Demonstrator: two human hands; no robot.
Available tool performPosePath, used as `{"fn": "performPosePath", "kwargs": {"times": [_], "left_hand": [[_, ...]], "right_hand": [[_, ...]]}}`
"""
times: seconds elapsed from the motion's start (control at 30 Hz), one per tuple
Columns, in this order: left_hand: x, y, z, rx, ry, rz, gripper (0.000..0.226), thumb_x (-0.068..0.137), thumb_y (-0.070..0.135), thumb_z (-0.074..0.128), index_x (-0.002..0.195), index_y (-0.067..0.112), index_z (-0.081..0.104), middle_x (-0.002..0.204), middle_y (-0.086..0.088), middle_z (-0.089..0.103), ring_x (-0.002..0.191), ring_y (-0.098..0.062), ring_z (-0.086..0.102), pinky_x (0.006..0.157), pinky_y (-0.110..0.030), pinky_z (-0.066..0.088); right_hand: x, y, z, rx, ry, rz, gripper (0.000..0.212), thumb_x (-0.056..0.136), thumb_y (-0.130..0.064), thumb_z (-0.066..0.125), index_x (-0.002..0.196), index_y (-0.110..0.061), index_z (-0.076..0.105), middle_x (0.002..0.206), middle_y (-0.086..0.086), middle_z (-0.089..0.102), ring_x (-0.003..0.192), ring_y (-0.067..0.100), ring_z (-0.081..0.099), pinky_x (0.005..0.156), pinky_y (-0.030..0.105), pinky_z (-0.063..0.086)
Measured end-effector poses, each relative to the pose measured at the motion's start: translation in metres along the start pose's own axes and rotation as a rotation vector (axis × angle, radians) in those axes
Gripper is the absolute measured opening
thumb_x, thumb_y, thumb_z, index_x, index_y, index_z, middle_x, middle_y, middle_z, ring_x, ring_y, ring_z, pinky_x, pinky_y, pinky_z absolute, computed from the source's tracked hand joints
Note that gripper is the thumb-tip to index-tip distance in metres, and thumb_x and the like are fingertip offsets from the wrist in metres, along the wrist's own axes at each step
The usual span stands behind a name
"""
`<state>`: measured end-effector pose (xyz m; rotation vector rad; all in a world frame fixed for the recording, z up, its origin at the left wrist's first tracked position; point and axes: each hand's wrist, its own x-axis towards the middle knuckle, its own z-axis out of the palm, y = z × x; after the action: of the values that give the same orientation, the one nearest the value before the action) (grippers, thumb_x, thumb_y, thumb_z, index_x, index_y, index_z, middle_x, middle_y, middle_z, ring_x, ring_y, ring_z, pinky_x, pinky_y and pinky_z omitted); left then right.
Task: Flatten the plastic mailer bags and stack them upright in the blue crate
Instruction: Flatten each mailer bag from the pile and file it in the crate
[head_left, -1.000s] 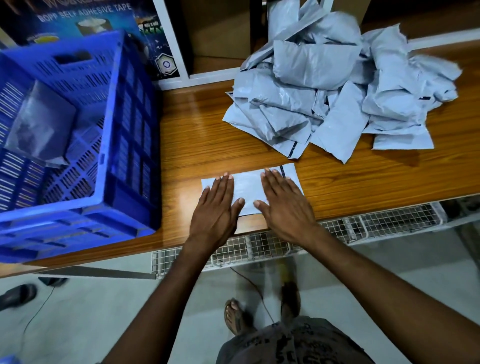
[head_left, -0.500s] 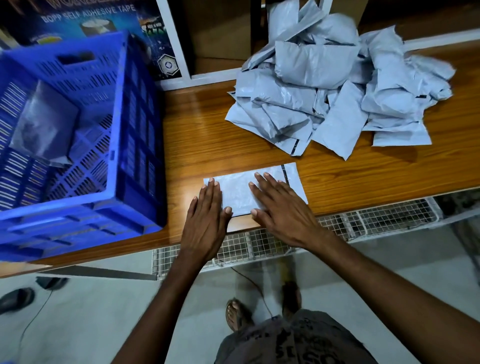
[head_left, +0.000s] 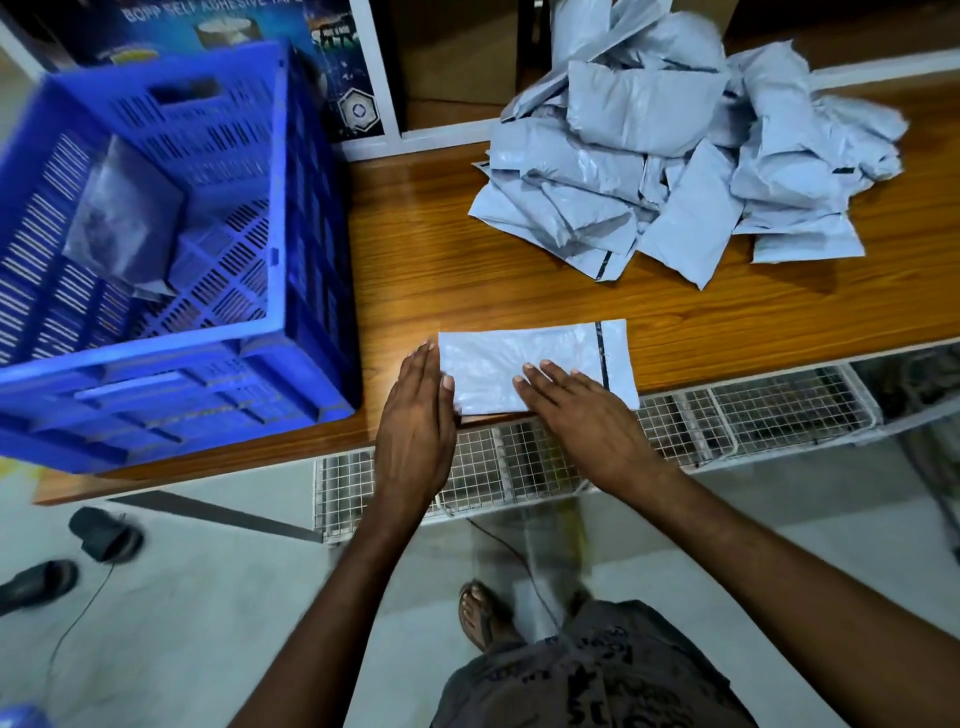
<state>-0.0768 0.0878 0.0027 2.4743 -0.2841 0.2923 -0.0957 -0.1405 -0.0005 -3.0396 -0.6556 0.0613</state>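
I see flat grey plastic mailer bag (head_left: 524, 358) on wooden surface (head_left: 415, 260) at near edge, just right of blue slatted plastic crate (head_left: 278, 218). Left hand (head_left: 415, 421) at bag's left edge, fingers (head_left: 422, 366) straight, pressed together, thumb on bag. Right hand (head_left: 582, 415) palm-down on bag, fingers flat, slightly spread. One grey mailer (head_left: 124, 218) inside crate (tilted, leaning). Heap of crumpled grey mailer bags (head_left: 675, 156) far right on surface, well apart.

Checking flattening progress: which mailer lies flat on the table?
The lone mailer under the right hand, near the table edge; the heap behind it is crumpled.
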Motion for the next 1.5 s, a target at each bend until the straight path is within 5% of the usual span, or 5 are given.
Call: {"fn": "performPosePath", "kwargs": {"times": [0.17,0.47,0.8,1.23,1.5], "left_hand": [[-0.005,0.032,-0.029,0.072,0.161,0.118,0.042,0.109,0.02,0.045,0.146,0.001,0.053,0.15,-0.016,0.054,0.141,-0.03,0.049,0.115,-0.045,0.041],[0.0,0.075,-0.115,0.061,0.536,0.222,0.036,0.11,0.017,0.045,0.139,0.001,0.06,0.139,-0.013,0.063,0.129,-0.026,0.059,0.112,-0.034,0.044],[0.063,-0.014,-0.215,0.183,0.576,0.01,0.039,0.11,0.026,0.044,0.137,0.005,0.062,0.138,-0.013,0.064,0.136,-0.03,0.052,0.116,-0.043,0.038],[0.142,-0.195,-0.319,0.582,0.14,-0.083,0.057,0.102,0.035,0.034,0.144,0.001,0.054,0.145,-0.018,0.058,0.141,-0.044,0.043,0.109,-0.054,0.043],[0.167,-0.255,-0.333,0.543,-0.144,-0.026,0.068,0.103,0.042,0.028,0.143,-0.008,0.05,0.146,-0.026,0.053,0.141,-0.047,0.041,0.117,-0.04,0.025]], "right_hand": [[-0.025,-0.006,-0.013,-0.007,0.184,-0.036,0.089,0.054,0.02,0.076,0.139,-0.004,0.059,0.139,0.016,0.061,0.128,0.031,0.06,0.098,0.044,0.054],[-0.023,-0.029,-0.114,0.167,0.633,-0.023,0.063,0.077,0.017,0.063,0.137,-0.001,0.06,0.133,0.016,0.065,0.119,0.028,0.066,0.093,0.037,0.056],[0.087,-0.091,-0.214,0.214,0.949,-0.073,0.046,0.091,0.003,0.057,0.136,-0.007,0.063,0.109,0.01,0.075,0.084,0.029,0.071,0.061,0.037,0.054],[0.317,-0.23,-0.253,0.358,0.476,0.03,0.032,0.092,-0.006,0.049,0.119,-0.014,0.065,0.104,0.016,0.07,0.096,0.04,0.066,0.067,0.041,0.044],[0.42,-0.277,-0.192,0.695,0.287,0.454,0.022,0.097,-0.012,0.058,0.115,-0.003,0.067,0.12,0.019,0.068,0.112,0.038,0.065,0.085,0.042,0.053]]}}
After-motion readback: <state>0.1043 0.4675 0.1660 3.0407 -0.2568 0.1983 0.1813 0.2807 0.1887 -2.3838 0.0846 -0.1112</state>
